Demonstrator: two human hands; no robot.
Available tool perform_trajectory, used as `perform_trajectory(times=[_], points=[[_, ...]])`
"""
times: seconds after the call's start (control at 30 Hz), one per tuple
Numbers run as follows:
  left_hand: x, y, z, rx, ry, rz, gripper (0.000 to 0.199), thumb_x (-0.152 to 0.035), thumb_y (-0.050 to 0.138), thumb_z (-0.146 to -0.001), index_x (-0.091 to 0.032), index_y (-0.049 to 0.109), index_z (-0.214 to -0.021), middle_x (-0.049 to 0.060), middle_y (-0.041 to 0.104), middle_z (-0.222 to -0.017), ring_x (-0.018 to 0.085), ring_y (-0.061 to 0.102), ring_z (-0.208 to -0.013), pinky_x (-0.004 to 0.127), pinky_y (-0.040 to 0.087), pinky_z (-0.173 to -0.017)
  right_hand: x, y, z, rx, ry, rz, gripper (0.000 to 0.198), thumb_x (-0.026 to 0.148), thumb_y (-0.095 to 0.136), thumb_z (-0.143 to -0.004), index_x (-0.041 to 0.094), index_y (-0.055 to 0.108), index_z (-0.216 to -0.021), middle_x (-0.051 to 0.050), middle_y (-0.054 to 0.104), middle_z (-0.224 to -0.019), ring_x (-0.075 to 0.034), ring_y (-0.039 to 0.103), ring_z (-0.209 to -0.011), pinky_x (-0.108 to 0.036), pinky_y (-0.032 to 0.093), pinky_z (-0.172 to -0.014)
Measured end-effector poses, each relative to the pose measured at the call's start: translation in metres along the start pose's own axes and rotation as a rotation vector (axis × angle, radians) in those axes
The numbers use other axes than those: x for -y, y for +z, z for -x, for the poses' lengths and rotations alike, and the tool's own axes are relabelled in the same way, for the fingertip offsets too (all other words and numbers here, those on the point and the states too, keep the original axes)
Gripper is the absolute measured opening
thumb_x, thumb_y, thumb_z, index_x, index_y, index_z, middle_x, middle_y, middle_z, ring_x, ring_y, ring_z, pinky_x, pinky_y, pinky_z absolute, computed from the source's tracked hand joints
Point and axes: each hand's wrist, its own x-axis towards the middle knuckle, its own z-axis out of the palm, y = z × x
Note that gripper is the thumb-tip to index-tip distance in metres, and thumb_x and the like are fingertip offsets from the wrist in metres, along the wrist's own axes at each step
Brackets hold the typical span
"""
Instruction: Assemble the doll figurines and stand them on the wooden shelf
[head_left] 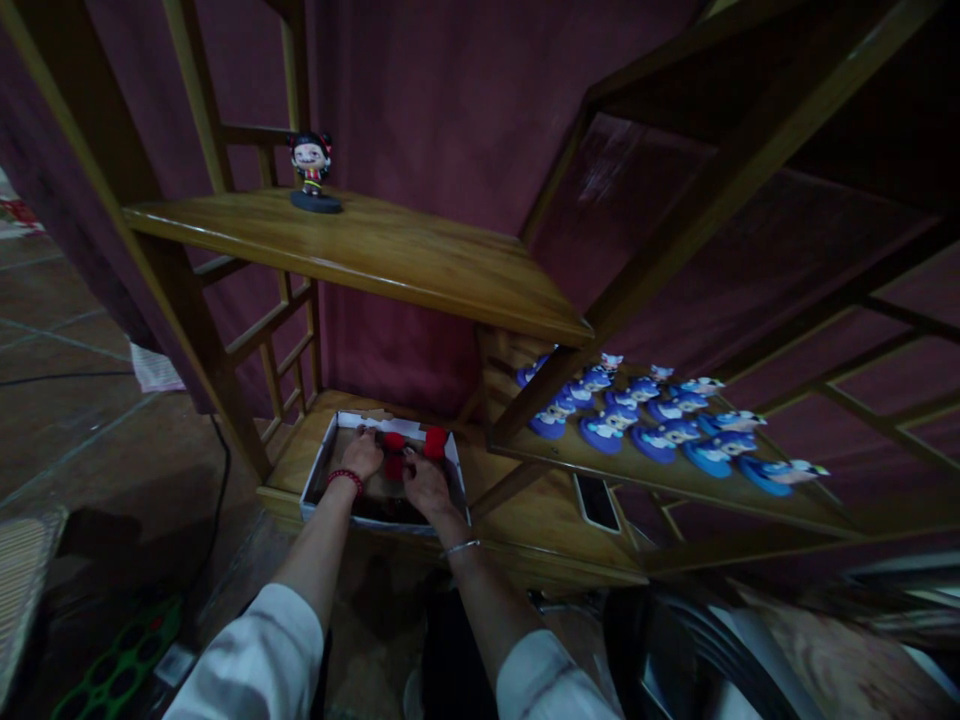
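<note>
A shallow white-rimmed cardboard box [328,448] rests on the low wooden shelf, and both my hands reach into it. Inside are several small red pieces, one red piece [436,442] near the box's right wall and another red piece [394,440] between my hands. My left hand [363,456], with a red bead bracelet at the wrist, has its fingers bent together toward the box's far side; what they hold is hidden. My right hand [426,484], below a thin silvery bangle, is closed in a pinch beside the middle red pieces, on something too small to name.
On the upper wooden shelf [390,240] stands a figurine [311,170] on a dark round base. Several blue-and-purple figurines [611,425] crowd the right shelf. A phone [597,502] lies on the lower shelf, right of the box. Slanted wooden posts frame the space.
</note>
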Motion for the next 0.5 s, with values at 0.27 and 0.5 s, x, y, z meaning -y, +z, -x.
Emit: perform_trajectory(times=[0.27, 0.5], points=[[0.0024, -0.0046, 0.0045, -0.003, -0.051, -0.079, 0.038, -0.012, 0.036, -0.073, -0.012, 0.048, -0.110, 0.020, 0.046, -0.118, 0.026, 0.054, -0.098, 0.037, 0.038, -0.083, 0.0026, -0.0023, 0.0047, 0.005, 0.010, 0.025, 0.027, 0.021, 0.043, -0.078, 0.019, 0.059, -0.100, -0.006, 0.063, -0.101, -0.018, 0.055, -0.097, -0.026, 0.039, -0.086], [0.0040, -0.0018, 0.0031, 0.039, -0.026, -0.142, 0.036, -0.011, 0.036, -0.073, -0.010, 0.052, -0.105, 0.021, 0.053, -0.110, 0.027, 0.051, -0.103, 0.038, 0.038, -0.085, 0.0048, -0.0050, 0.0090, 0.002, 0.007, 0.009, 0.027, 0.021, 0.044, -0.078, 0.019, 0.058, -0.100, -0.006, 0.063, -0.099, -0.016, 0.056, -0.095, -0.024, 0.039, -0.084]])
